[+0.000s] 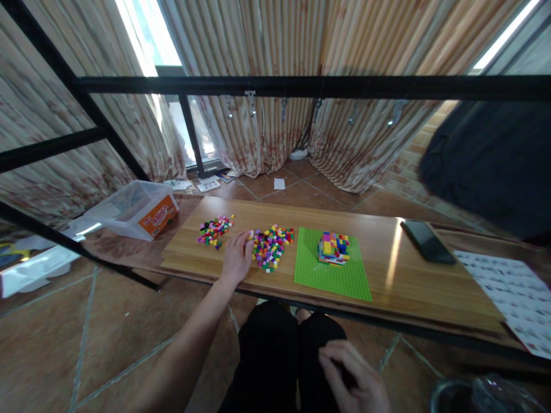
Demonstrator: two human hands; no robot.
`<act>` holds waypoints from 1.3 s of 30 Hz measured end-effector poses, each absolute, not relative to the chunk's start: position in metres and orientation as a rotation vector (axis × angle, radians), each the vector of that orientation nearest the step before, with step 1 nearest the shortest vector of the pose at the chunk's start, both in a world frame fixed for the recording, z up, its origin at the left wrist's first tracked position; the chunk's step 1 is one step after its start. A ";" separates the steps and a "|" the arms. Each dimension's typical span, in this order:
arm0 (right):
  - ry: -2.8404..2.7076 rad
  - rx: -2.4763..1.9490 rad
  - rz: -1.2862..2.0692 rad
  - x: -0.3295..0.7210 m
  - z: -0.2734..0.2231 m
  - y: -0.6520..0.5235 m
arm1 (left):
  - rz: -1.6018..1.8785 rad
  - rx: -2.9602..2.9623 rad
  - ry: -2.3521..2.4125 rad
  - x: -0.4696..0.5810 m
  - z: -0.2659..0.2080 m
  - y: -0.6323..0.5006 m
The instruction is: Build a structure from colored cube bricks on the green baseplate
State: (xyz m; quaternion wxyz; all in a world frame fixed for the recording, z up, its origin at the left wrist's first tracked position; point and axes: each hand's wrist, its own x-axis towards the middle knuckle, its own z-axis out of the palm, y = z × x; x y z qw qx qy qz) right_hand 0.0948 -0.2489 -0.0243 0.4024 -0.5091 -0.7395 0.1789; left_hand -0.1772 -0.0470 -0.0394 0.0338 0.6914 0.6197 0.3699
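My left hand [237,258] rests over the tabletop at the left edge of a larger pile of small multicoloured toy bricks [271,248]. Its fingers are stretched toward the bricks, the thumb a little apart. Left of that hand lies a smaller brick pile [214,230]. My right hand [353,376] is above my right knee, thumb and fingers curled together; whatever may be between them is hidden. On a green studded baseplate [331,281], right of the larger pile, stands a compact block built of bricks [332,248], with yellow, blue, red and purple on top.
A dark phone [427,242] and a printed sheet [508,292] lie toward the table's right end. At the left is a clear plastic box [138,209] with an orange label. A black metal bar [301,86] crosses beyond the wooden table [258,209]; curtains hang behind.
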 end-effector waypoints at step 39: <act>-1.822 -1.571 0.353 0.027 -0.020 -0.027 | 0.799 2.412 2.063 -0.192 -0.048 -0.047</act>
